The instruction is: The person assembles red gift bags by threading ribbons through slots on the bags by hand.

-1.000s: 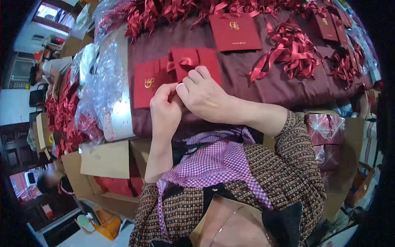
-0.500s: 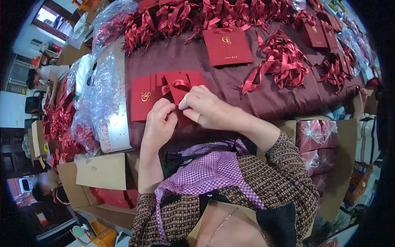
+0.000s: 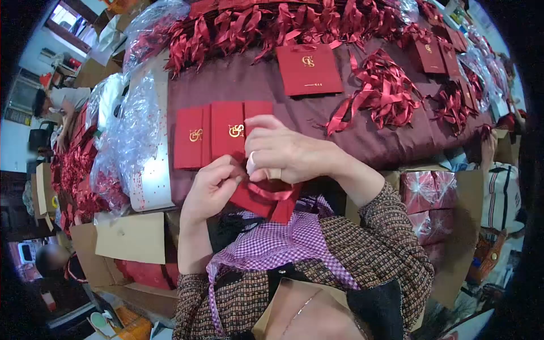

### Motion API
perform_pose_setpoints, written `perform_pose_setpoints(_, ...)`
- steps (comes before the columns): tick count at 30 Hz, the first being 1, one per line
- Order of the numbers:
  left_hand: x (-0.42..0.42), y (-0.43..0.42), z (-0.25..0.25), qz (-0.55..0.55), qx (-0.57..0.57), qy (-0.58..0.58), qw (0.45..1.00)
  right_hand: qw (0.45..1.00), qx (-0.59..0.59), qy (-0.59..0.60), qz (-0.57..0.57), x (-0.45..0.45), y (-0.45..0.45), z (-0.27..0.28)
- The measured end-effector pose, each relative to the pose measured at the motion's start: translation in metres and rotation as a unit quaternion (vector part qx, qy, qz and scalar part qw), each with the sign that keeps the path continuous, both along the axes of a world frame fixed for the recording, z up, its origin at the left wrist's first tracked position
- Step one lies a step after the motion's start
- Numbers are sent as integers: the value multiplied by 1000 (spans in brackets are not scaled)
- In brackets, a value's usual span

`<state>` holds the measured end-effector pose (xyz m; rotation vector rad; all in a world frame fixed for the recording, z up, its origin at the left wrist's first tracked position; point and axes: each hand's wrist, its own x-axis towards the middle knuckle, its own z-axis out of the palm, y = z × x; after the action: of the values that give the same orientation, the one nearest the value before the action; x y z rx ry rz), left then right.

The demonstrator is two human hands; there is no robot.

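A small red paper gift bag [image 3: 266, 205] with a red ribbon handle [image 3: 270, 194] hangs tilted at the table's front edge, against the checked apron. My left hand [image 3: 211, 188] is closed at the bag's left edge, thumb and fingers pinched. My right hand [image 3: 286, 152] is curled over the bag's top near the ribbon, with white wrapping on a finger; its fingertips are partly hidden. Just beyond my hands, overlapping flat red bags [image 3: 194, 148] with gold lettering lie on the dark red cloth [image 3: 317, 122].
A single red bag [image 3: 309, 71] lies farther back beside a heap of loose red ribbons [image 3: 379, 93]. Rows of ribboned bags [image 3: 238, 28] line the back. Clear plastic wrap [image 3: 136, 124] is at left. Open cartons [image 3: 130, 238] stand below both sides. Other people work at the far left and right.
My hands have brought one ribboned bag from on top of the other bags toward my body and down to the table edge. The gold lettering on the bags beneath now shows.
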<state>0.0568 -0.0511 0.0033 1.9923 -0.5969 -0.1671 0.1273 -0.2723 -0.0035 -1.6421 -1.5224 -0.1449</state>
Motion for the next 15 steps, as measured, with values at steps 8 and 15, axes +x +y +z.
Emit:
perform_pose_setpoints(8, 14, 43, -29, 233, -410, 234, 850, 998, -12, 28, 58, -11, -10, 10)
perform_pose_setpoints(15, 3, -8, -22, 217, -471, 257, 816, 992, 61, 113, 7, -1, -1, -10)
